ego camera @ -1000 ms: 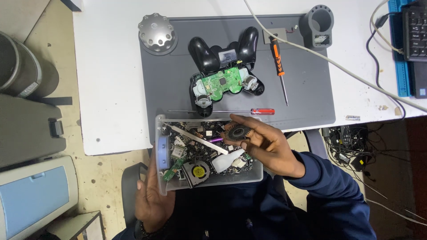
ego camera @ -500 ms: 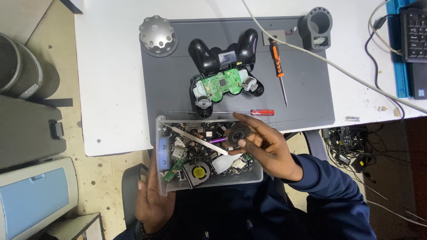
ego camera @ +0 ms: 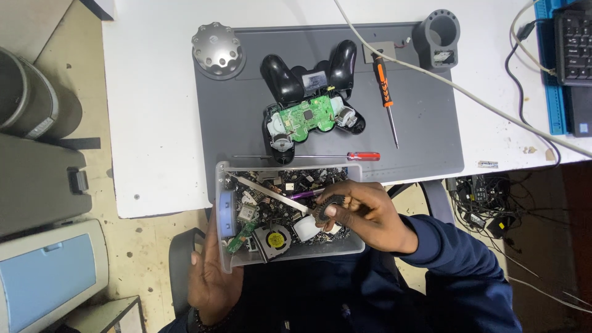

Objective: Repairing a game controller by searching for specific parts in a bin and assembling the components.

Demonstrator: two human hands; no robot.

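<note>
Fingers of the right hand point(ego camera: 364, 216) are pinched on a small black gear point(ego camera: 325, 211) inside a clear parts box point(ego camera: 225, 253), which is gripped underneath by the left hand point(ego camera: 209, 277). Circuit scraps and a small fan point(ego camera: 272, 239) are contained. Beyond, an opened game controller point(ego camera: 308, 105) is laid on a grey mat point(ego camera: 425, 123) over a white table point(ego camera: 154, 123).

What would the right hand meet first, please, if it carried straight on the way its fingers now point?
Probably the white strip lying across the parts in the clear plastic box; the right hand points left over it, though depth is unclear.
</note>
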